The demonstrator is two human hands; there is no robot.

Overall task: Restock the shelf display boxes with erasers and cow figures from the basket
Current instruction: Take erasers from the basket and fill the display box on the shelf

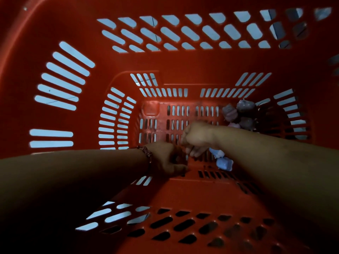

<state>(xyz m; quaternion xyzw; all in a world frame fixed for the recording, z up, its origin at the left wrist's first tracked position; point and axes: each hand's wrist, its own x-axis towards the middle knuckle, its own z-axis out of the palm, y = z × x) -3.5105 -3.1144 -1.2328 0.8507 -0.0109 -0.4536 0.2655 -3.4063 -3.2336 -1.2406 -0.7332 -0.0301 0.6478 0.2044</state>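
a: where's the stock?
b: at the bottom of the deep red slotted plastic basket [183, 61]. two small pale blue figures [223, 161] lie just beside the right hand [197, 137], lower middle of the frame. a cluster of greyish-pink figures [240, 111] sits at the floor's far right corner.
a: and the grip?
b: both curled. the left hand [167, 160], with a beaded bracelet [147, 153], is in shadow. i cannot tell whether either grip encloses anything.
a: how would they handle?
b: light, hard and smooth, i'd guess. pinch one across the body, not by a thin part.
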